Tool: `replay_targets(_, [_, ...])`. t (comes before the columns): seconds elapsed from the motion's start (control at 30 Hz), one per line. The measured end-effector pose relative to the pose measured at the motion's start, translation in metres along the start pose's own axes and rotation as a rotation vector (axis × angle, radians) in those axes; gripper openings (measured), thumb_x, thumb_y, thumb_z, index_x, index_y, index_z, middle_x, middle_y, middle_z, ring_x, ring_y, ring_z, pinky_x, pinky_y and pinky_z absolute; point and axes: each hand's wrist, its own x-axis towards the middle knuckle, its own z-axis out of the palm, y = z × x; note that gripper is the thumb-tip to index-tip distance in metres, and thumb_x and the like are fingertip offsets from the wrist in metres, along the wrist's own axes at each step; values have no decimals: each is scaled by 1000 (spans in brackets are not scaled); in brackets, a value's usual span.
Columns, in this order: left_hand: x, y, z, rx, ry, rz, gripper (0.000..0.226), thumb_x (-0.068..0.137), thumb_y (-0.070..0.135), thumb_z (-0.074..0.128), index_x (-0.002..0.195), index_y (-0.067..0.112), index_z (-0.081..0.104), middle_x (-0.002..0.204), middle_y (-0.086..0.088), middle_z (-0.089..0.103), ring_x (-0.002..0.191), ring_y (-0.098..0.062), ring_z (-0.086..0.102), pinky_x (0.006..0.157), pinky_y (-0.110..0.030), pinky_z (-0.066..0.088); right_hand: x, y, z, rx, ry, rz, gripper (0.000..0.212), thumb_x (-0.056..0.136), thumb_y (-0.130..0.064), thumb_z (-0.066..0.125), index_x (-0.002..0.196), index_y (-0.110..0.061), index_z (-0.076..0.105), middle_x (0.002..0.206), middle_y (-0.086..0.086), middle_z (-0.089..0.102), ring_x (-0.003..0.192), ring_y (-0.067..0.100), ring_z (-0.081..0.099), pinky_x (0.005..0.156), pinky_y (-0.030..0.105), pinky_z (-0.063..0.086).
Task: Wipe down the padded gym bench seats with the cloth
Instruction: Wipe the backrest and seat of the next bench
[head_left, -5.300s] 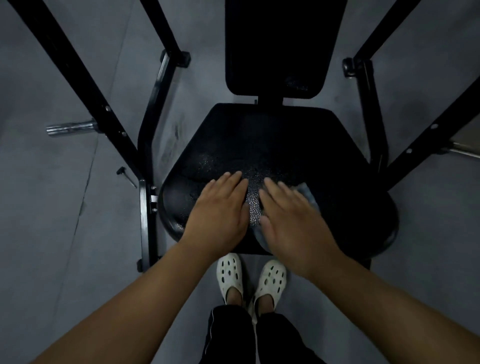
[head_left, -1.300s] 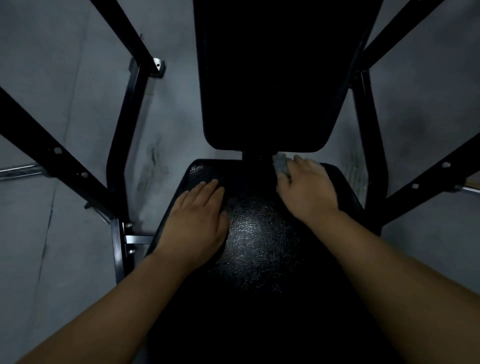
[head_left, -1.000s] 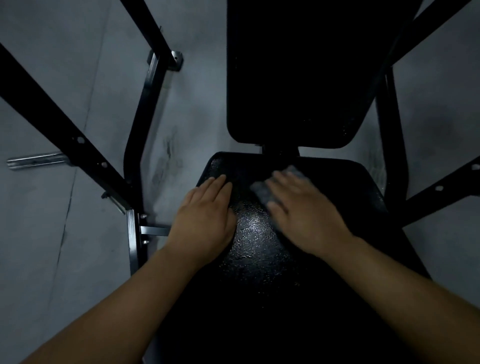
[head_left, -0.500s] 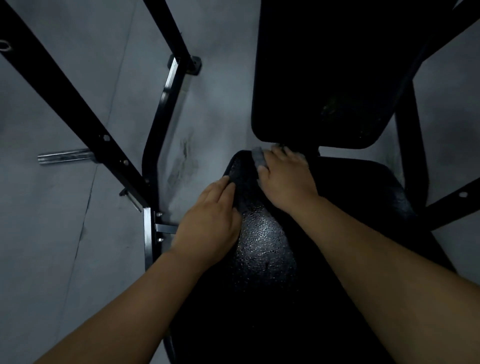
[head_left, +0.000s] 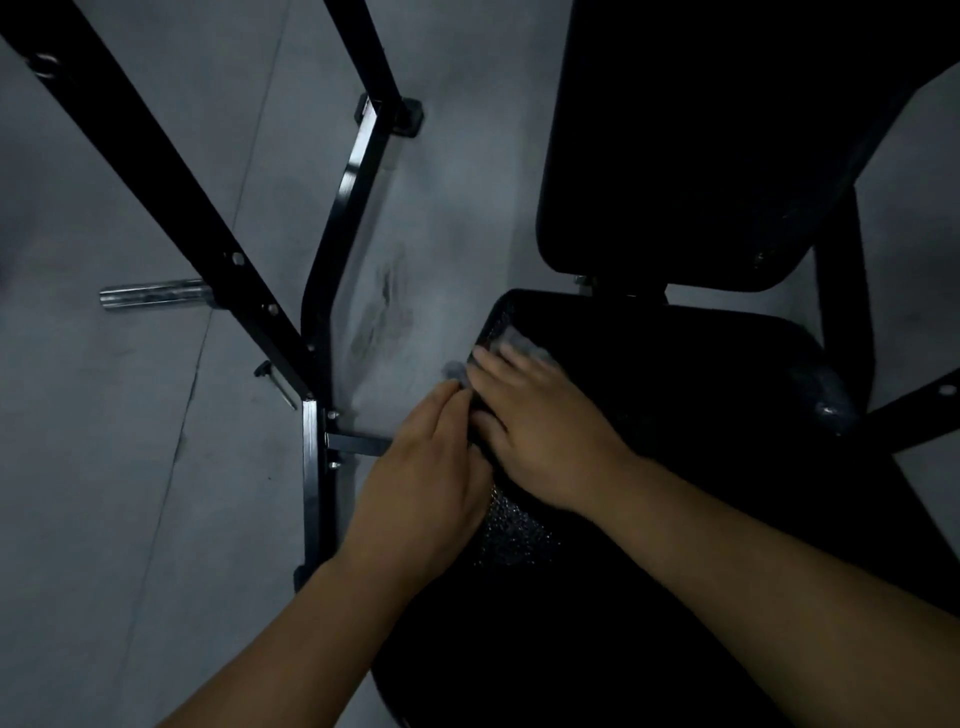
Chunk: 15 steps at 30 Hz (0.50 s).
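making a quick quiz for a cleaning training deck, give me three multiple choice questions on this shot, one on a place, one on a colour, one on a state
1. Where on the seat pad does the cloth lie?
A) at the front edge
B) at the far left corner, near the backrest
C) at the far right corner

2. What colour is the seat pad?
A) red
B) white
C) black

3. How is the right hand placed?
A) fingers laid flat on the cloth
B) gripping a frame bar
C) hanging clear of the bench

Answers:
1 B, the pale cloth shows under the fingers at the pad's far left corner.
2 C, the padding is black with a pebbled shine.
3 A, the straight fingers press on the cloth.
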Motion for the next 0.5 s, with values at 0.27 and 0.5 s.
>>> replay_targets(0.27, [-14,5,3,66,-21,36,60,96,33,36,148,5,41,159,-8,33,144,-17,33,114,-11,10,-26,22,-8,-82,79,249,58,100,-41,22,152,-22,38,158,11,37,147,32,29,123,45,16])
replay_targets(0.5, [-24,7,10,163,-67,79,65,95,39,28,147,4,43,157,-13,35,146,-27,30,122,-36,20,-107,38,-8,-42,85,246,68,96,-50,22,149,-14,45,157,11,39,148,26,31,124,34,14])
